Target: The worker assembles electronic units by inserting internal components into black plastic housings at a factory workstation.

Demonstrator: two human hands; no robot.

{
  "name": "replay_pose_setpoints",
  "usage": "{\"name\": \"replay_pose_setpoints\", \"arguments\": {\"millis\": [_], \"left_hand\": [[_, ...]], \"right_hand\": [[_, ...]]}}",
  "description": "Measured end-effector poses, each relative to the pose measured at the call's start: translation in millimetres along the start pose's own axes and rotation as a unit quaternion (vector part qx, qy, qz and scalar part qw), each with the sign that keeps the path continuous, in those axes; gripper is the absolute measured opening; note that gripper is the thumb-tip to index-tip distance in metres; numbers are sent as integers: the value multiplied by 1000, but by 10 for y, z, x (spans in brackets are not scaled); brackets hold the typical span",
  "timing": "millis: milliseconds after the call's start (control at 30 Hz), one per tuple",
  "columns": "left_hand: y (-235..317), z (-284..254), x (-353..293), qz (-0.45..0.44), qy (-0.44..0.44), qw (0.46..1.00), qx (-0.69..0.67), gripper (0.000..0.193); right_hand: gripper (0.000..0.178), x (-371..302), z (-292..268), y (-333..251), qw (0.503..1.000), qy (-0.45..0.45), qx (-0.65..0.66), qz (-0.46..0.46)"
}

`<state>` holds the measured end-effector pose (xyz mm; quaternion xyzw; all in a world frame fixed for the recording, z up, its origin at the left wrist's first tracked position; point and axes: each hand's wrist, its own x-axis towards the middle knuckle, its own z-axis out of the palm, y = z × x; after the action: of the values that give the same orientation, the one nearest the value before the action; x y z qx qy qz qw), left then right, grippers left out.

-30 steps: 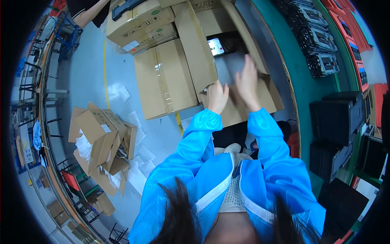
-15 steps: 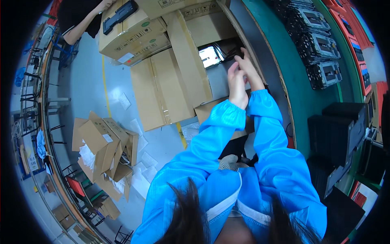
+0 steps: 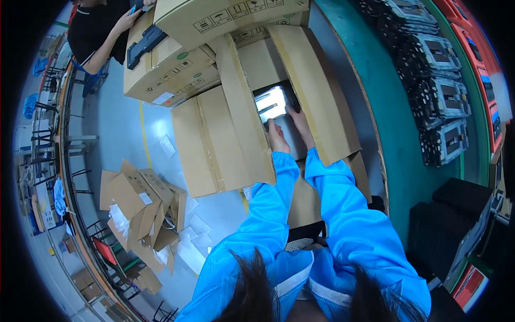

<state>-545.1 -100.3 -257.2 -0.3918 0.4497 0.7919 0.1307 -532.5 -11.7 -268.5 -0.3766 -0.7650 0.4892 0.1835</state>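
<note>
Both my arms, in blue sleeves, reach down into an open cardboard box [image 3: 263, 59]. Inside it lies a flat black-framed part with a shiny metal plate [image 3: 272, 103], its surface glaring white. My left hand [image 3: 277, 138] is closed on the near left corner of that part. On its right side my right hand [image 3: 301, 126] grips the edge, thumb on top. The fingertips of both hands are partly hidden under the part. The box's flaps stand out on either side of my forearms.
A taped carton [image 3: 230, 21] stands beyond the box, with another carton bearing a black handled part [image 3: 145, 47] to its left. A person's hand [image 3: 127, 21] is there. Stacked metal-and-black parts [image 3: 437, 96] line the green bench [image 3: 375, 80]. Flattened cartons [image 3: 139, 204] litter the left floor.
My hands, close together near the box's right side before, have come apart and taken hold of the metal-plated part. The right flap now leans inward, and the other person's arm has shifted.
</note>
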Motion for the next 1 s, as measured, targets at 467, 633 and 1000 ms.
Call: {"name": "replay_pose_setpoints", "arguments": {"millis": [467,633,1000], "left_hand": [[-141,353,143,-129,-74,969,-198,64],[-46,329,143,-132,-72,972,-179,71],[-98,283,503,-124,-88,988,-35,78]], "right_hand": [[53,273,-49,527,915,16,377,139],[43,263,36,549,873,-54,444,195],[36,283,-4,458,803,-116,523,260]]}}
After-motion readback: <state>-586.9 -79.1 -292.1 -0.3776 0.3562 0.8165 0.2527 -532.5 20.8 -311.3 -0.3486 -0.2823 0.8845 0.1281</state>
